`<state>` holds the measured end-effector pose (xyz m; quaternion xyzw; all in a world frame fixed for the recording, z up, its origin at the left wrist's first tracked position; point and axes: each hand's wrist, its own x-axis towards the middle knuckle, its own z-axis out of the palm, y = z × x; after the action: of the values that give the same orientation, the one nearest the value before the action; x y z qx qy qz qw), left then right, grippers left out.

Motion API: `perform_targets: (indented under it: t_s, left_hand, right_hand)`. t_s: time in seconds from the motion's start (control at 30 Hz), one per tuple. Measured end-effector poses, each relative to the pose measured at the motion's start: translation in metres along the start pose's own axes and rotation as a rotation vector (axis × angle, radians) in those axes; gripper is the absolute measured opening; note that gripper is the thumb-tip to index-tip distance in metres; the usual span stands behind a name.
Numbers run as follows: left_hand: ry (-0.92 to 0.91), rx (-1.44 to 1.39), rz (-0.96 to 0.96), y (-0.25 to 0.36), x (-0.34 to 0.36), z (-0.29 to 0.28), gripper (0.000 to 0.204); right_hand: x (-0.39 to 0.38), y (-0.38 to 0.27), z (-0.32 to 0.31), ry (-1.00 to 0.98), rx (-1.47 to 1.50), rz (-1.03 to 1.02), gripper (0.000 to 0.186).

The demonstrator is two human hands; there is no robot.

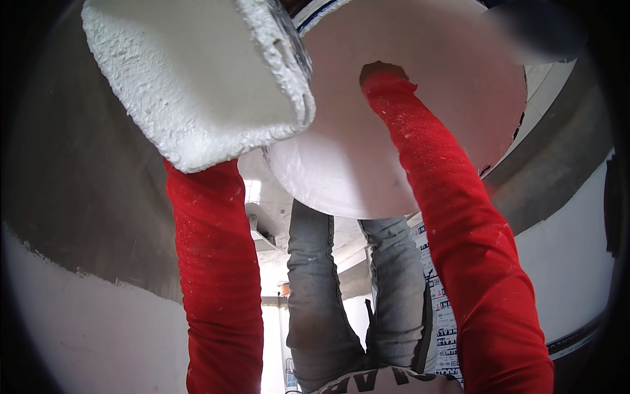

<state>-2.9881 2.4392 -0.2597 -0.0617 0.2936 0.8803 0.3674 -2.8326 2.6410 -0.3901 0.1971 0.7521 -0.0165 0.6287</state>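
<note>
A broad, pale board (203, 72) fills the upper left, its edges crusted with thick white paste. My left forearm, in a red sleeve, runs up behind this board and appears to hold it up; the fingers are hidden. To the right lies a large round pinkish-white surface (328, 164), perhaps a tub, with a dark blue rim strip at its top left. My right arm reaches over the round surface. Only a small, dark part of my right hand (384, 67) shows past the cuff, so its fingers and anything in them cannot be made out.
Walls with a rough grey band (85, 184) above white curve round both sides. My legs in grey jeans (321, 282) stand below the round surface. Beside them is a sheet with printed lettering (446, 328). A dark blurred shape (541, 29) hangs at the upper right.
</note>
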Motion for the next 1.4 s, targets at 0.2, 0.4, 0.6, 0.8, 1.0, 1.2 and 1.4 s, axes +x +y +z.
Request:
perform_targets:
  t_s: [0.2,0.4,0.6,0.8,1.0,1.2,1.4]
  left_hand:
    - [-0.011,-0.006,-0.022,0.004,0.004,0.002,0.07]
    - [0.008,0.029,-0.024,0.008,0.003,0.01,0.07]
    - [0.006,0.028,-0.002,0.021,0.008,0.01,0.07]
    - [-0.018,0.032,-0.001,0.016,0.018,0.012,0.07]
    - [-0.022,0.034,0.007,0.02,0.019,0.017,0.07]
    - [0.01,0.057,0.023,0.028,0.011,0.015,0.07]
    - [0.0,0.041,0.03,0.021,0.015,0.011,0.069]
  right_hand:
    - [0.026,0.011,-0.012,-0.421,0.556,-0.148,0.012]
    - [-0.008,0.051,0.026,-0.346,1.97,-0.161,0.017]
    - [-0.023,-0.009,-0.006,-0.005,2.215,-0.038,0.04]
    - [0.007,-0.031,-0.015,0.067,1.712,-0.212,0.049]
    - [0.0,-0.015,0.017,0.361,0.513,-0.409,0.056]
    - [-0.003,0.005,-0.05,-0.08,-0.186,-0.317,0.056]
    - [0.043,-0.005,-0.003,0.381,1.08,-0.113,0.059]
